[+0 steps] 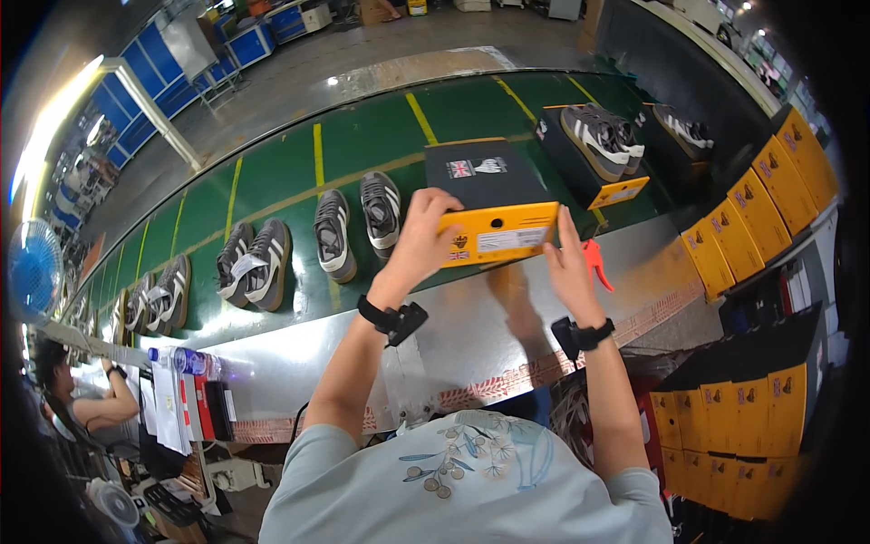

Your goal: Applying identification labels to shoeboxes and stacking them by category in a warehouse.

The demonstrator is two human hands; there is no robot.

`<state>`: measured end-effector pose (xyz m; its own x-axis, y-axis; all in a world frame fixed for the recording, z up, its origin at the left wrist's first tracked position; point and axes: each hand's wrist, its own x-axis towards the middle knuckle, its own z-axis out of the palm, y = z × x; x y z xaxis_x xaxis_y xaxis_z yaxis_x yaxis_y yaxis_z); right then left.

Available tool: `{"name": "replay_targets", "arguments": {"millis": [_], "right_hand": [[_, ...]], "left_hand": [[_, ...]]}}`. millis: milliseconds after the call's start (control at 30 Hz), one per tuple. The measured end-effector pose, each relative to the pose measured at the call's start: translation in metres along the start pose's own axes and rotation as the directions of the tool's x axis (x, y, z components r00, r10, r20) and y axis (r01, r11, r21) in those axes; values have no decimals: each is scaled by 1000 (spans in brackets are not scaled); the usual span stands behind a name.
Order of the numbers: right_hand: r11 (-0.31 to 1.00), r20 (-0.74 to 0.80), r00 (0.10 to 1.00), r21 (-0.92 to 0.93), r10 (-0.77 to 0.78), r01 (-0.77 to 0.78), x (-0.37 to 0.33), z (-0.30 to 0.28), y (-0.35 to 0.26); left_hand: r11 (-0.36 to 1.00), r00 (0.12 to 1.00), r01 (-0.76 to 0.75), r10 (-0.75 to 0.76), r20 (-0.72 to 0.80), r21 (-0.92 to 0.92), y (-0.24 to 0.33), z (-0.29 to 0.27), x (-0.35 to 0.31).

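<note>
A shoebox (494, 204) with a black lid and a yellow front is between my two hands at the near edge of the green conveyor belt. My left hand (421, 231) is closed round its left end, fingers over the top edge. Against its right end presses my right hand (569, 263), fingers straight and pointing up. Just left of the box stands a pair of dark grey sneakers with white stripes, one shoe (381, 213) nearest my left hand and the other shoe (335, 238) beside it. A red, handle-shaped thing (594, 263) shows just behind my right hand.
More sneaker pairs (256, 263) line the belt (281, 181) leftward. At right, sneakers (598, 140) rest on black-and-yellow boxes. Yellow-fronted shoeboxes (748, 222) stand in a row at far right, others (734, 412) stacked below. A metal ledge (435, 326) runs before me; a person (104, 399) sits at left.
</note>
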<state>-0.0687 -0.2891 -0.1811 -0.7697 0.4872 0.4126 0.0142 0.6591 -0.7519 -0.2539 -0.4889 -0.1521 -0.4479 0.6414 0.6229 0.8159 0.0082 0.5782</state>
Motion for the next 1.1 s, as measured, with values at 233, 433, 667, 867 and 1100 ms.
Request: {"name": "replay_targets", "arguments": {"millis": [233,433,667,867,1100], "right_hand": [[987,96,990,108,106,-116,-28,-15,-12],[814,-61,997,-581,-42,-1,-85,-150,-56],[77,-443,793,-887,-418,-455,-196,-357,-122],[-53,-756,640,-640,-139,-767,-302,-465,-82],[-43,-777,628,-627,-49,-778,-339,-468,-69]], "left_hand": [[686,915,314,-403,-17,656,-117,-17,-64],[611,903,304,-429,-18,731,-126,-57,-91],[690,742,356,-618,258,630,-141,-92,-84],[707,735,516,-655,173,484,-140,-93,-12],[939,949,281,-303,86,198,-43,-34,65]]}}
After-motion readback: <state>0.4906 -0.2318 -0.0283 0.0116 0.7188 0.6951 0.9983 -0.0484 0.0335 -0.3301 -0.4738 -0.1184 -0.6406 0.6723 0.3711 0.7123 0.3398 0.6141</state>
